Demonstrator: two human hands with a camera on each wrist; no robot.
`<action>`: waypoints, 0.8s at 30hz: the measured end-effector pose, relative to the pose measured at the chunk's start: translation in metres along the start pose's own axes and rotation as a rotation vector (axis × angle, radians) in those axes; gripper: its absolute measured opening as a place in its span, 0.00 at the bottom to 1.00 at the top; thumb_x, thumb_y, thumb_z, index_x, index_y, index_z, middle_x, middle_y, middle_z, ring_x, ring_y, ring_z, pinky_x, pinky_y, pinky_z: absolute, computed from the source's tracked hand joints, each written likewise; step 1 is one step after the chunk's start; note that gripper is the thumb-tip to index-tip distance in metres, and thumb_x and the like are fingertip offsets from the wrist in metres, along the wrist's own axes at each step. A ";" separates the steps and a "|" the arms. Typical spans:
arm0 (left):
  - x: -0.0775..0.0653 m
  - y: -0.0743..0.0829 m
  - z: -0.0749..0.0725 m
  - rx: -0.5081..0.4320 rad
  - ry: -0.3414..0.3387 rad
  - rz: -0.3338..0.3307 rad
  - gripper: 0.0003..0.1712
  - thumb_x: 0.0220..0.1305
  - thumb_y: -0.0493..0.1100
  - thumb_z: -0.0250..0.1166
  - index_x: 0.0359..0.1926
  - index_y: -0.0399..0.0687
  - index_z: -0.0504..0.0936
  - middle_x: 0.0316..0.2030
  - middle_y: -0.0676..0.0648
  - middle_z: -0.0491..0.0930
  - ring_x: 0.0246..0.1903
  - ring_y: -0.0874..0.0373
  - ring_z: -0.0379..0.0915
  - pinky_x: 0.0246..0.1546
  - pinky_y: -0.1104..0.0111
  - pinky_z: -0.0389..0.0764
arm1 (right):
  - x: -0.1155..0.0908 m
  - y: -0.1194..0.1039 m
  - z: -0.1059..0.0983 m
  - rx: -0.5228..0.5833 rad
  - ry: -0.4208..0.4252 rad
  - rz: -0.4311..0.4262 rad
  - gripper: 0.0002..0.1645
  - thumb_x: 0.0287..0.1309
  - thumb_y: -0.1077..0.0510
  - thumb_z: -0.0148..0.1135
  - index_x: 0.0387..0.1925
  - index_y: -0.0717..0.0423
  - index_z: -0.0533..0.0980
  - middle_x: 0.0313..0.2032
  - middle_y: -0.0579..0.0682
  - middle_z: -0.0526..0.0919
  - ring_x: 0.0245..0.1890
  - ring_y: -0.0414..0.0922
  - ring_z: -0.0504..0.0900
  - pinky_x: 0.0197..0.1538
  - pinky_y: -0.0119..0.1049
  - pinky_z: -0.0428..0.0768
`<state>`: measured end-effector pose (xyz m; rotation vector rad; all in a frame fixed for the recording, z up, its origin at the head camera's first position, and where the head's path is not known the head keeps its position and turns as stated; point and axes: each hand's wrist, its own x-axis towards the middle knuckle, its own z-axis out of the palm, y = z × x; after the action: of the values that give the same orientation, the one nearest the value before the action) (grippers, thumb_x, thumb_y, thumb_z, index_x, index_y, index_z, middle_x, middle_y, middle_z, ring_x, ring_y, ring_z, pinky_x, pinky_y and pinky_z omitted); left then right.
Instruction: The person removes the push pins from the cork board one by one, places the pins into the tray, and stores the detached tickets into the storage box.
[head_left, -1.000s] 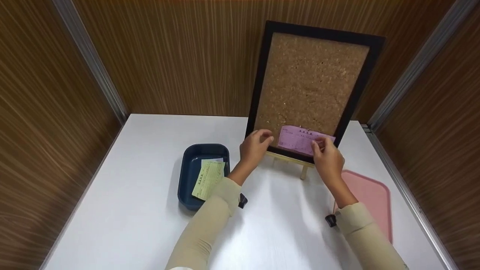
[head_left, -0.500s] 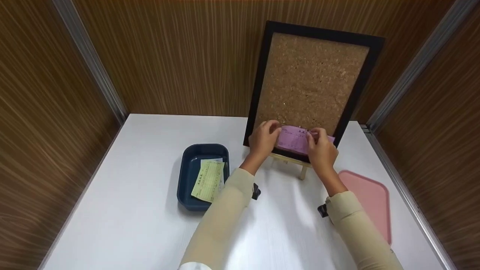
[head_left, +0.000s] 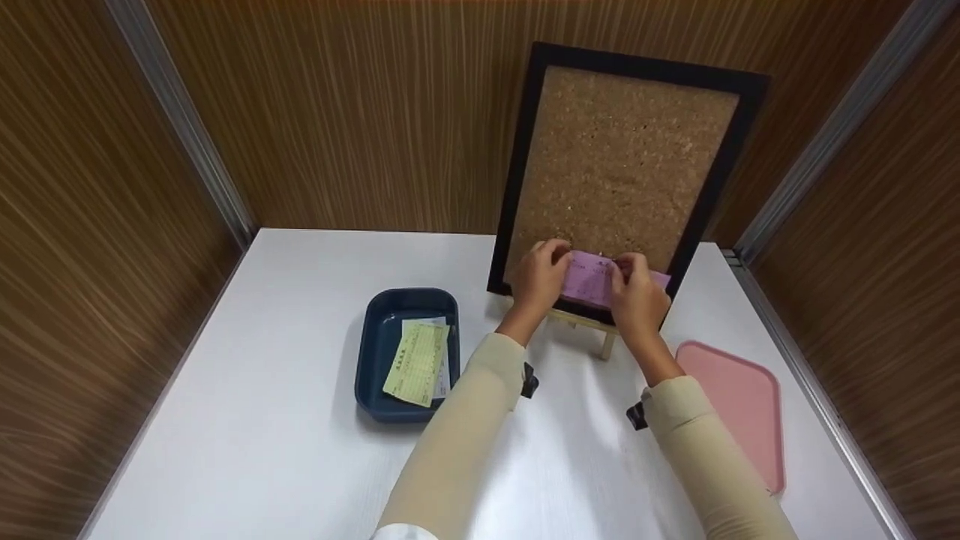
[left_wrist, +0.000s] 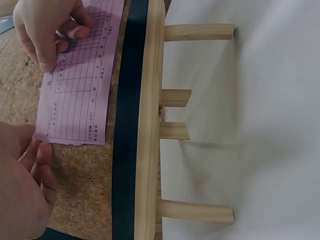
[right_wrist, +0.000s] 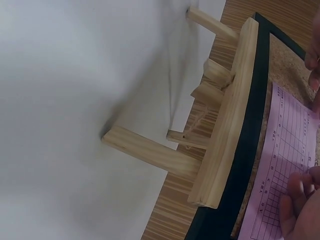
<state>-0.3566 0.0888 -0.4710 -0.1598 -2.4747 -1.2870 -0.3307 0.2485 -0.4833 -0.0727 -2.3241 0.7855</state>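
Observation:
A pink printed paper slip (head_left: 589,279) lies against the bottom of a black-framed cork board (head_left: 626,165), which leans on a small wooden easel (left_wrist: 150,120). My left hand (head_left: 538,279) pinches the slip's upper left corner, its thumb and fingertips at the torn short edge in the left wrist view. Close by, my right hand (head_left: 637,296) holds the slip near the middle of its top edge, fingers curled over the paper (right_wrist: 280,165). The slip's right end shows beyond my right hand. Part of its top edge is hidden behind my fingers.
A dark blue tray (head_left: 367,352) stands to the left, with a yellow-green slip (head_left: 416,364) over a whitish one inside. A flat pink tray (head_left: 739,412) lies at the right, partly behind my right sleeve. Wood-patterned walls enclose the white table (head_left: 262,390).
My left hand has moved right and slightly up onto the slip's left corner. The right hand has shifted left and up from the slip's right part to its top edge.

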 end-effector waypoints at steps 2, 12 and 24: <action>0.000 0.001 0.002 0.009 0.015 -0.003 0.12 0.71 0.52 0.64 0.50 0.58 0.86 0.48 0.55 0.84 0.48 0.61 0.81 0.48 0.64 0.79 | 0.000 0.000 0.001 -0.005 0.002 0.004 0.12 0.69 0.50 0.62 0.45 0.54 0.78 0.36 0.55 0.88 0.33 0.57 0.84 0.38 0.56 0.73; -0.002 0.000 0.009 0.004 0.045 -0.026 0.10 0.72 0.51 0.62 0.48 0.57 0.86 0.47 0.55 0.83 0.46 0.62 0.81 0.45 0.65 0.80 | 0.002 -0.002 0.002 0.010 0.012 -0.004 0.10 0.69 0.51 0.63 0.41 0.54 0.78 0.31 0.54 0.87 0.30 0.55 0.83 0.35 0.54 0.73; -0.003 0.001 0.007 -0.040 0.034 -0.046 0.09 0.73 0.50 0.61 0.47 0.56 0.85 0.45 0.54 0.83 0.44 0.63 0.80 0.46 0.66 0.80 | 0.002 0.000 0.000 0.039 -0.013 0.003 0.11 0.69 0.50 0.63 0.43 0.54 0.79 0.33 0.54 0.87 0.31 0.55 0.83 0.37 0.54 0.74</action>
<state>-0.3557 0.0952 -0.4755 -0.0911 -2.4388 -1.3475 -0.3324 0.2490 -0.4819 -0.0535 -2.3202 0.8347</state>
